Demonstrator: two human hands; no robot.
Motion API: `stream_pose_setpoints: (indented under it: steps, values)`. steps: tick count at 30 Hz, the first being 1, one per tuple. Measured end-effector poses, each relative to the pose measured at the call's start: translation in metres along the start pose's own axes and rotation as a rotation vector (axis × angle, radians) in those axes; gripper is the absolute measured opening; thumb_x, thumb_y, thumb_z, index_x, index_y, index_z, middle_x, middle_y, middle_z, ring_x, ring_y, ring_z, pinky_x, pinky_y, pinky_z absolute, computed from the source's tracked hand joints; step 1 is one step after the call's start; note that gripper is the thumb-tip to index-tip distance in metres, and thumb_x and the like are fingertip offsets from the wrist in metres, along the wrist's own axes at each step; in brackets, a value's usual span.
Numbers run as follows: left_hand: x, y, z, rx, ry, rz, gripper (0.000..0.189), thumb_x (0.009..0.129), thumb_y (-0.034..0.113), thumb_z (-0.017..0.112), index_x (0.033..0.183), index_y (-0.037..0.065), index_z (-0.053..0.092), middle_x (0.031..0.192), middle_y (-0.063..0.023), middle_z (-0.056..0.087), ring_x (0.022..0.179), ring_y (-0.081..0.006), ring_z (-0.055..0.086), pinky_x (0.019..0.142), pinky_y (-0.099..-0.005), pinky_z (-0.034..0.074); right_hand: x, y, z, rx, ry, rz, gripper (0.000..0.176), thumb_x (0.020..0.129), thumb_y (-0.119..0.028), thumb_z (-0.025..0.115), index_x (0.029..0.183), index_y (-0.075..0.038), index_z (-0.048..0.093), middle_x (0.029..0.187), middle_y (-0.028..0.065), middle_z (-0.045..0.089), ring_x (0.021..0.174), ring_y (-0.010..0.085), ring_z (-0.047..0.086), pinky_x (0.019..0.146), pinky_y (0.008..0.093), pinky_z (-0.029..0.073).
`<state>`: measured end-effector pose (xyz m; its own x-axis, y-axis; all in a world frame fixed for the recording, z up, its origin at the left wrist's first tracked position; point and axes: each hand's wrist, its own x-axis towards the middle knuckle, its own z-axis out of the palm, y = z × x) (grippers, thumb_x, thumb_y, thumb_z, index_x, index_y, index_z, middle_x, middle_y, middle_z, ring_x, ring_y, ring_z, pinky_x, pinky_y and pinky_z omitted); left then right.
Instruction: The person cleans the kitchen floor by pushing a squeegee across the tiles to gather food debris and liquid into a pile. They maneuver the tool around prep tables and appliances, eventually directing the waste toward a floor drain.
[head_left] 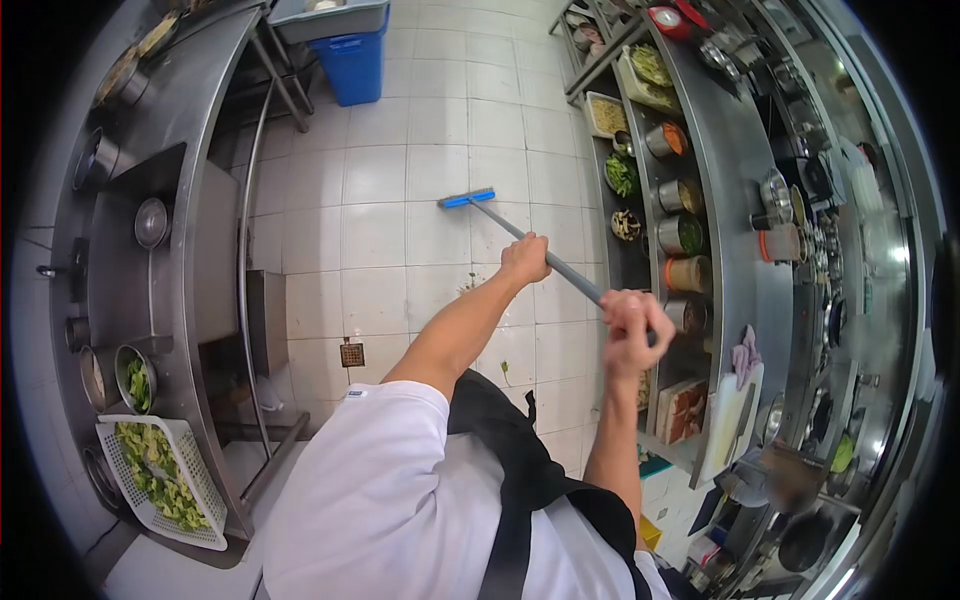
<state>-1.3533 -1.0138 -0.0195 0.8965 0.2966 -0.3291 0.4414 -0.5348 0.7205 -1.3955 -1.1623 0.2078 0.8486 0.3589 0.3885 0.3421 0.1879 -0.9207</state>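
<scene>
A long-handled floor brush [467, 199] with a blue head rests on the white tiles ahead of me, and its grey handle [575, 278] slants back towards my right side. My left hand [527, 260] is wrapped round the handle partway down. Near the upper end, my right hand [636, 328] is closed on the same handle, slightly blurred. Small bits of food debris [470, 284] lie on the floor behind the brush head, and a scrap of green leaf [505, 370] lies closer to my body.
On the left runs a steel sink counter [215, 110] holding a white basket [205, 480] of cut greens. A blue bin [350, 65] stands at the far left. Steel shelving [715, 150] with food containers lines the right. A square floor drain [352, 352] lies left of me.
</scene>
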Motion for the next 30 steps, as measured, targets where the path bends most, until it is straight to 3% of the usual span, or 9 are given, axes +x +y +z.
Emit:
stream_pose_setpoints:
  steps: [3, 10, 14, 19, 22, 25, 28, 30]
  values:
    - [-0.021, 0.003, 0.032, 0.058, -0.074, 0.038, 0.037, 0.08, 0.025, 0.08, 0.108, 0.007, 0.066, 0.123, -0.0171, 0.06, 0.11, -0.0417, 0.067, 0.09, -0.0532, 0.056, -0.03, -0.005, -0.027, 0.045, 0.037, 0.069, 0.035, 0.098, -0.002, 0.054, 0.064, -0.002, 0.044, 0.061, 0.0055, 0.047, 0.057, 0.0158, 0.046, 0.066, 0.0377, 0.048]
    - [-0.133, 0.046, 0.144, 0.065, -0.262, 0.129, 0.032, 0.079, 0.026, 0.079, 0.102, 0.008, 0.066, 0.12, -0.0172, 0.06, 0.104, -0.0435, 0.068, 0.086, -0.0553, 0.057, -0.143, -0.084, -0.122, -0.05, 0.084, 0.124, 0.034, 0.098, -0.004, 0.054, 0.065, -0.002, 0.045, 0.061, 0.006, 0.047, 0.057, 0.0165, 0.046, 0.068, 0.0385, 0.048]
    - [-0.201, 0.069, 0.213, 0.046, -0.322, 0.15, 0.03, 0.077, 0.026, 0.081, 0.097, 0.01, 0.065, 0.116, -0.0153, 0.061, 0.104, -0.0419, 0.067, 0.083, -0.0545, 0.056, -0.204, -0.134, -0.168, -0.129, 0.119, 0.162, 0.034, 0.097, -0.006, 0.057, 0.065, -0.003, 0.044, 0.061, 0.0062, 0.048, 0.056, 0.0167, 0.045, 0.069, 0.0399, 0.047]
    - [-0.259, 0.091, 0.256, 0.062, -0.342, 0.194, 0.027, 0.077, 0.028, 0.081, 0.094, 0.013, 0.066, 0.113, -0.015, 0.062, 0.101, -0.0416, 0.067, 0.082, -0.0549, 0.056, -0.253, -0.175, -0.209, -0.184, 0.101, 0.182, 0.035, 0.098, -0.007, 0.057, 0.066, -0.003, 0.045, 0.061, 0.0063, 0.049, 0.057, 0.0167, 0.047, 0.068, 0.0376, 0.047]
    - [-0.266, 0.1, 0.257, 0.108, -0.353, 0.197, 0.019, 0.08, 0.026, 0.072, 0.092, 0.013, 0.066, 0.11, -0.0167, 0.066, 0.103, -0.0425, 0.068, 0.084, -0.0548, 0.056, -0.256, -0.179, -0.221, -0.212, 0.062, 0.145, 0.034, 0.099, -0.008, 0.058, 0.067, -0.002, 0.046, 0.061, 0.0062, 0.049, 0.058, 0.0162, 0.046, 0.066, 0.0358, 0.046]
    - [-0.24, 0.117, 0.24, 0.199, -0.366, 0.25, 0.013, 0.078, 0.022, 0.07, 0.086, 0.013, 0.068, 0.103, -0.0165, 0.069, 0.102, -0.0399, 0.069, 0.083, -0.0541, 0.056, -0.239, -0.168, -0.232, -0.17, 0.093, 0.142, 0.034, 0.099, -0.008, 0.059, 0.068, -0.002, 0.046, 0.06, 0.0059, 0.048, 0.057, 0.0161, 0.047, 0.063, 0.0351, 0.045]
    - [-0.229, 0.152, 0.208, 0.261, -0.389, 0.24, 0.01, 0.077, 0.02, 0.07, 0.082, 0.012, 0.068, 0.099, -0.0157, 0.07, 0.1, -0.0385, 0.069, 0.082, -0.054, 0.056, -0.215, -0.176, -0.232, -0.066, 0.18, 0.058, 0.031, 0.096, 0.0, 0.058, 0.066, 0.0, 0.048, 0.061, 0.0059, 0.054, 0.058, 0.012, 0.049, 0.055, 0.0276, 0.038]
    - [-0.225, 0.161, 0.198, 0.207, -0.322, 0.243, 0.011, 0.077, 0.019, 0.07, 0.085, 0.012, 0.069, 0.1, -0.016, 0.07, 0.101, -0.0395, 0.069, 0.081, -0.0537, 0.056, -0.199, -0.184, -0.226, 0.021, 0.196, -0.002, 0.033, 0.097, -0.004, 0.059, 0.066, 0.0, 0.048, 0.06, 0.0048, 0.053, 0.057, 0.0117, 0.049, 0.055, 0.0276, 0.038]
